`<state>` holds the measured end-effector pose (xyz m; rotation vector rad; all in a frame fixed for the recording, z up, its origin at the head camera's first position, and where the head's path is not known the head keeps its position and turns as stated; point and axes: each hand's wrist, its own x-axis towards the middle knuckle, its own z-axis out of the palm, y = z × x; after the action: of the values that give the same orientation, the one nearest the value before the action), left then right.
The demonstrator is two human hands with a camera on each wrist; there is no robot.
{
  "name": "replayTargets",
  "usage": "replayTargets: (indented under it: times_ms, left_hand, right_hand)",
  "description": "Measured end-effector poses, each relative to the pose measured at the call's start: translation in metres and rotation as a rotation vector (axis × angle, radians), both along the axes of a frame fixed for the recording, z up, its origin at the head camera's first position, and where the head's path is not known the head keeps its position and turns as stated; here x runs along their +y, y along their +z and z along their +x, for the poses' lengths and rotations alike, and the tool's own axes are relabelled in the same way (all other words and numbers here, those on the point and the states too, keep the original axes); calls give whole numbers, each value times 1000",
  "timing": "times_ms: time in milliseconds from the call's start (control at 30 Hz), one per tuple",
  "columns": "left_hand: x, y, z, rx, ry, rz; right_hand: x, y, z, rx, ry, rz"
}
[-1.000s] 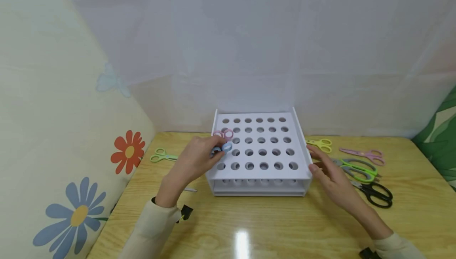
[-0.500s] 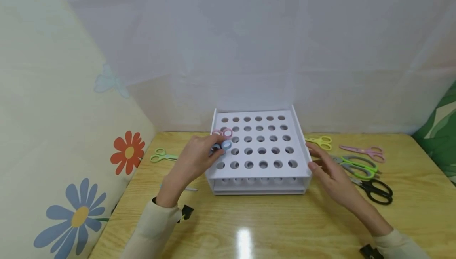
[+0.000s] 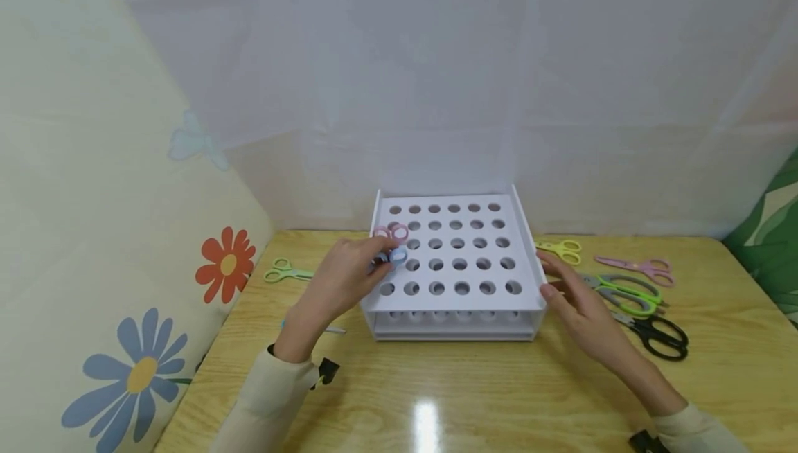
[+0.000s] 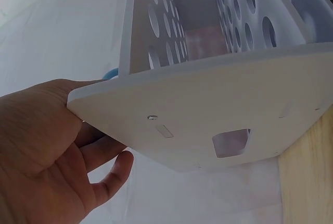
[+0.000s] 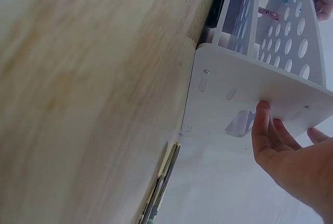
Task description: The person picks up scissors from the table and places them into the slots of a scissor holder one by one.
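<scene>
The head view hid from us the tips of the yellow scissors (image 3: 555, 250) behind the white rack (image 3: 446, 255) and of the light-green scissors (image 3: 296, 274) behind the left hand (image 3: 346, 271), and cropped both sleeves (image 3: 267, 397).

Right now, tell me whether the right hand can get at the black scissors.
Likely yes. The black scissors lie on the table beside the right hand, handles uncovered; the hand would only have to leave the side of the rack.
</scene>
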<state>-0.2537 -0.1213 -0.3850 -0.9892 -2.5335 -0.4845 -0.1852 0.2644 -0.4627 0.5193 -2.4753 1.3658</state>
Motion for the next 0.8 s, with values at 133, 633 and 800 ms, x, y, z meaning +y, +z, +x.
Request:
replayTargets:
  times_ms: [133,633,800]
  left_hand:
    - [0,-1,0,5,8,-1]
    - [8,0,5,-43,133,-63]
    - [10,-1,5,-39,148,-55]
  right_hand:
    - [-1,0,0,-3,-3,4]
    - [-2,6,3,0,-3,6]
    - [-2,4,3,-9,-5,5]
